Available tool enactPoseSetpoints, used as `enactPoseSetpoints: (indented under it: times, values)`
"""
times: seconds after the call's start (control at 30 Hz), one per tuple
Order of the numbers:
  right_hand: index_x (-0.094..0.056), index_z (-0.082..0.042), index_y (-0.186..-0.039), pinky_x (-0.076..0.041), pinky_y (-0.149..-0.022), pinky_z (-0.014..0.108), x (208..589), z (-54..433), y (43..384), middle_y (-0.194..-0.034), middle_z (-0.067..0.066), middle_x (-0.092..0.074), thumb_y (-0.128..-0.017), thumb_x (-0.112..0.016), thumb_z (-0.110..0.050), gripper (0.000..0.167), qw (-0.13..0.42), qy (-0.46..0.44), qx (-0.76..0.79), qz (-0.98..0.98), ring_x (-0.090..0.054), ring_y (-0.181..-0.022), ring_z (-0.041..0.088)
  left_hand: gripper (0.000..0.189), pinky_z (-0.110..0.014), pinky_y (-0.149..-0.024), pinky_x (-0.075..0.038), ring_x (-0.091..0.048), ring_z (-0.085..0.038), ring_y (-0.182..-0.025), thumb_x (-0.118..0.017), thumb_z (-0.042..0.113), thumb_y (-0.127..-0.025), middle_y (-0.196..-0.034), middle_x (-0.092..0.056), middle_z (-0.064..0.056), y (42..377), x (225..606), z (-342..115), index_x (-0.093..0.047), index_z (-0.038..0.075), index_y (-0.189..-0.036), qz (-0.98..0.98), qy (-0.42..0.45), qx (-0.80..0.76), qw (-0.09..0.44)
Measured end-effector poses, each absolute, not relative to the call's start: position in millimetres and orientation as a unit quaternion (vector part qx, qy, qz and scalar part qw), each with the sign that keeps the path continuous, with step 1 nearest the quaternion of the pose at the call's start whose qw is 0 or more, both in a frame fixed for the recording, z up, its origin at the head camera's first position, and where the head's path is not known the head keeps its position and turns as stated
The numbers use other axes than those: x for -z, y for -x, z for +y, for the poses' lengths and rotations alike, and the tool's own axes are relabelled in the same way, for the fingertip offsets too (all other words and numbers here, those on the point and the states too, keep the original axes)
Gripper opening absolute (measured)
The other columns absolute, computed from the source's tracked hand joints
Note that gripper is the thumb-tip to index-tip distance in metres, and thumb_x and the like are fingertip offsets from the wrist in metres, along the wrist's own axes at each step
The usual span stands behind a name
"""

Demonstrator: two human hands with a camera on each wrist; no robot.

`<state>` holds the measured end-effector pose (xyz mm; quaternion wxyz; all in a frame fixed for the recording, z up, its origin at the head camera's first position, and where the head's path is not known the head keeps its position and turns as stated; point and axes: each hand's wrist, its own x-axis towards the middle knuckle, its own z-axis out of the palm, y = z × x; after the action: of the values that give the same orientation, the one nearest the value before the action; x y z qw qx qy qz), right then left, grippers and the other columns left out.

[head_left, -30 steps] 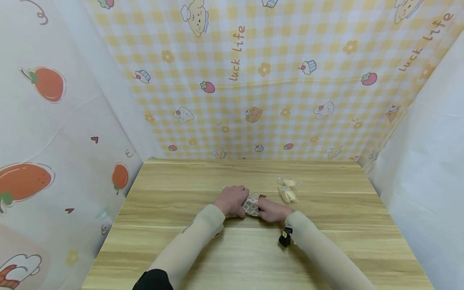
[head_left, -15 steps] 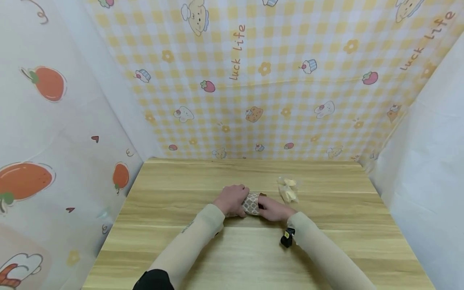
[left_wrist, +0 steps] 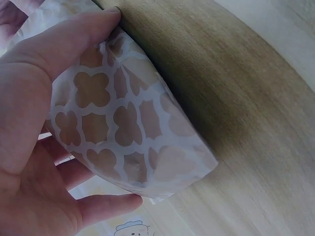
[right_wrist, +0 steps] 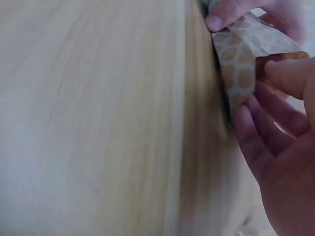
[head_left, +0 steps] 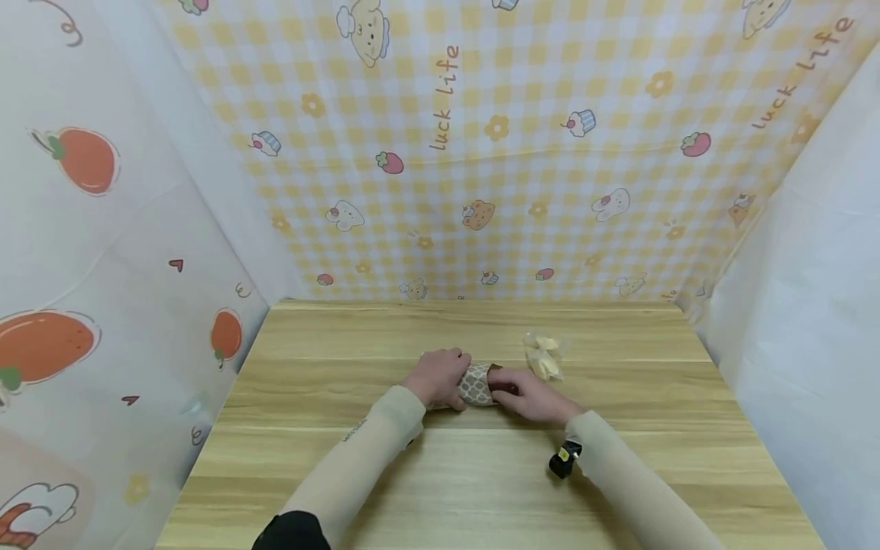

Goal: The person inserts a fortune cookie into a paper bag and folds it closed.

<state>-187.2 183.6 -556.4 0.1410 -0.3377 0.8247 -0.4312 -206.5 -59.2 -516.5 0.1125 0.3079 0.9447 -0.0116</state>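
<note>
Table (head_left: pixel 467 489) carries the patterned pouch (head_left: pixel 476 384) between both hands, where I judge the step is working at its open mouth, the next move wanting it steady: left hand (head_left: pixel 437 377) fingers wrap the pouch, right hand (head_left: pixel 535 396) fingers, narrowly bent, touch its rim, pinching or not I can't tell.
</note>
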Motion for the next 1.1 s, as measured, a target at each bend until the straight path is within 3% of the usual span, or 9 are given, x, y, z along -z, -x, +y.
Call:
enactPoseSetpoints:
  times: [0.13,0.3,0.53,0.77,0.93,1.1]
  values:
    - [-0.069,-0.009,-0.134,-0.058,-0.091,0.034,550.0,194.1,180.5,-0.124,0.007,-0.074,-0.104,-0.063,-0.008,0.031,0.094,0.326,0.412,0.846,-0.07,-0.107,0.019,0.069,-0.043,-0.086,-0.057,-0.065,-0.022,-0.101,-0.09,0.052,-0.078,-0.118,-0.064,-0.002,205.1,514.8,-59.7,-0.059,0.016,-0.127,0.945,-0.307,0.008,0.117]
    - [-0.072,-0.002,-0.122,-0.06,-0.079,0.032,538.6,204.5,174.7,-0.111,0.011,-0.073,-0.097,-0.071,-0.003,0.025,-0.01,0.272,0.347,0.898,-0.069,-0.091,0.018,0.068,-0.044,-0.086,-0.057,-0.065,-0.022,-0.101,-0.09,0.052,-0.079,-0.119,-0.064,-0.002,204.8,515.7,-61.4,-0.059,0.016,-0.128,0.945,-0.304,0.004,0.118]
    - [-0.068,-0.002,-0.112,-0.056,-0.068,0.035,541.2,222.2,173.8,-0.102,0.013,-0.063,-0.095,-0.078,-0.017,0.024,-0.138,0.184,0.251,0.94,-0.061,-0.084,0.022,0.064,-0.041,-0.084,-0.057,-0.063,-0.019,-0.096,-0.091,0.051,-0.078,-0.113,-0.063,0.0,205.4,516.1,-61.9,-0.06,0.017,-0.123,0.947,-0.3,0.006,0.116]
    - [-0.062,-0.005,-0.115,-0.055,-0.063,0.045,549.6,232.1,166.5,-0.108,0.024,-0.062,-0.089,-0.086,-0.03,0.043,-0.128,0.147,0.173,0.965,-0.061,-0.087,0.033,0.064,-0.039,-0.083,-0.057,-0.063,-0.018,-0.094,-0.09,0.049,-0.079,-0.113,-0.063,0.0,202.4,513.7,-61.8,-0.06,0.016,-0.125,0.944,-0.306,-0.002,0.121]
    - [-0.058,-0.006,-0.116,-0.054,-0.058,0.045,550.8,232.2,165.2,-0.098,0.023,-0.065,-0.089,-0.085,-0.023,0.041,-0.114,0.15,0.166,0.968,-0.062,-0.075,0.032,0.064,-0.04,-0.083,-0.057,-0.063,-0.018,-0.093,-0.091,0.048,-0.078,-0.111,-0.063,0.001,201.3,516.0,-61.9,-0.061,0.016,-0.124,0.946,-0.303,-0.006,0.114]
    - [-0.057,-0.008,-0.115,-0.055,-0.058,0.045,550.5,230.4,165.3,-0.098,0.019,-0.065,-0.091,-0.082,-0.016,0.036,-0.095,0.132,0.168,0.972,-0.063,-0.076,0.031,0.065,-0.042,-0.085,-0.057,-0.064,-0.019,-0.096,-0.091,0.049,-0.077,-0.112,-0.063,0.001,200.1,517.2,-63.1,-0.061,0.017,-0.124,0.947,-0.302,-0.005,0.112]
